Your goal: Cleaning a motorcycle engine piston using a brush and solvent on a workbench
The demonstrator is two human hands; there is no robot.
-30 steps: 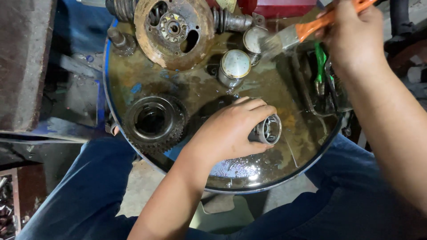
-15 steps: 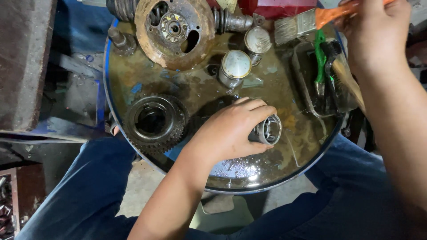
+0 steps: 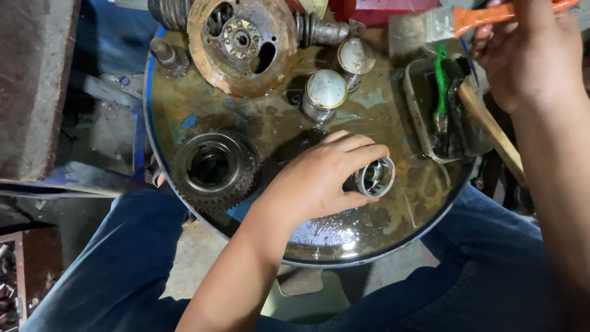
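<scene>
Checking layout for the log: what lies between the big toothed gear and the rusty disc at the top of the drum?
Head view: only bare, oily drum top lies between the gear and rusty disc.

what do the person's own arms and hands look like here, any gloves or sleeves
Both hands are bare, with no gloves. The left hand and its forearm show no sleeve, watch or band up to the frame's lower edge. The right hand and its forearm are likewise uncovered as far as the frame shows. No rings are visible on the fingers. Below the arms, the person wears blue jeans.
</scene>
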